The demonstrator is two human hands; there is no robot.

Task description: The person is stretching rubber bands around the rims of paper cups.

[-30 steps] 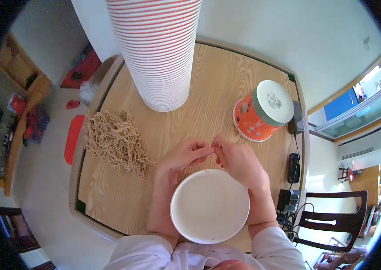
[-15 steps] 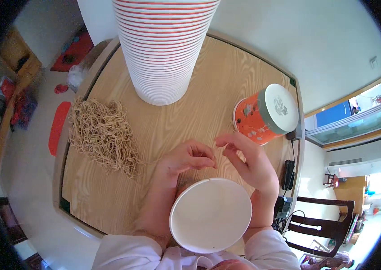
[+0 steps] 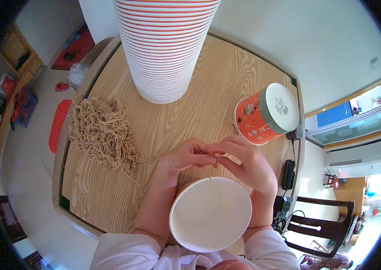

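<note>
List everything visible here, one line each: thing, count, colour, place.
table: one, light wood, centre.
stack of paper cups: one tall stack, white with red rims, far side of the table.
lidded cup: one, orange with pale lid, on its side, right.
pile of string: one, tan, left edge of the table.
open cup: one, white inside, near edge, below the hands.
chair: one, dark, lower right.
left hand: fingertips meet the right's above the open cup.
right hand: pinching with the left.

The table (image 3: 208, 103) is pale matt wood with clear grain. The near cup (image 3: 210, 213) and far stack of cups (image 3: 165, 49) look like smooth paper. The left pile of string (image 3: 102, 130) looks rough and fibrous.
</note>
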